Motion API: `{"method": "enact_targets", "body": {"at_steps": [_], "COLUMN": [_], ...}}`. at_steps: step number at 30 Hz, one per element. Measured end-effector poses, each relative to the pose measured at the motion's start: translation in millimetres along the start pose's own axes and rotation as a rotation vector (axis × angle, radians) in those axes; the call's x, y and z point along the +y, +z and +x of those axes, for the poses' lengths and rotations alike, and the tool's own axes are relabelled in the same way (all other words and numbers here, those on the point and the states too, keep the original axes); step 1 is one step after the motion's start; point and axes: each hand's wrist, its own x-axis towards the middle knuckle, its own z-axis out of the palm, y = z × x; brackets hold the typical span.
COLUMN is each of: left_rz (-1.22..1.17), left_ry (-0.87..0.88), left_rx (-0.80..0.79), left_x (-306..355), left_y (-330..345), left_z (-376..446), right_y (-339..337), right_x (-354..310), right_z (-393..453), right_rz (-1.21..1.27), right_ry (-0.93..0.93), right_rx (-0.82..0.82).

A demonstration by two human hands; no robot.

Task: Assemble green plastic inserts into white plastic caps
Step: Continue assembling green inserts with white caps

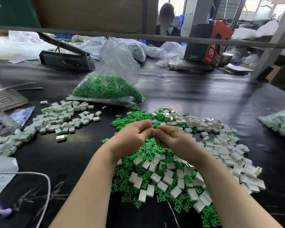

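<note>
Left hand: the left hand [135, 134] has its fingers curled in, thumb and fingertips pinching one end of a small white rectangular plastic cap [154, 131] held above the worktop.
Right hand: the right hand [169, 137] is curled likewise, thumb and forefinger pinching the other end of the same cap; the two hands meet knuckle to knuckle.
Held part: only a sliver of the white cap shows between the fingertips; its long axis and facing cannot be told, nor whether a green insert sits in it.
Loose stock: a heap of small green branched plastic inserts [148, 150] mixed with empty white plastic caps [224, 145] lies directly under and to the right of both hands, pieces pointing every way, many caps open side up.
Finished pile: white caps with green showing at one edge [59, 120] lie scattered to the left, well apart from the hands.
Supply bag: a clear plastic bag of green inserts [109, 86] stands beyond the heap, mouth open upward.
Surface: a black glossy worktop [196, 96] carries everything.
Background: a person [166, 22] sits across the worktop.
</note>
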Motion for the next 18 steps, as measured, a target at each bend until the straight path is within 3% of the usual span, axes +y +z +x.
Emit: {"method": "enact_targets", "body": {"at_steps": [6, 18], "left_rz": [-0.034, -0.056], "left_ry": [-0.023, -0.054], "left_rx": [-0.014, -0.090], "left_x": [1.3, -0.4], "left_y": [-1.9, -2.7], "left_z": [-0.6, -0.7], "right_y": [-3.3, -4.6], "right_x": [-5.8, -1.7], "right_z": [-2.2, -2.5], "right_rz": [0.139, -0.071], "right_ry": [0.038, -0.002], "right_rx": [-0.031, -0.058]}}
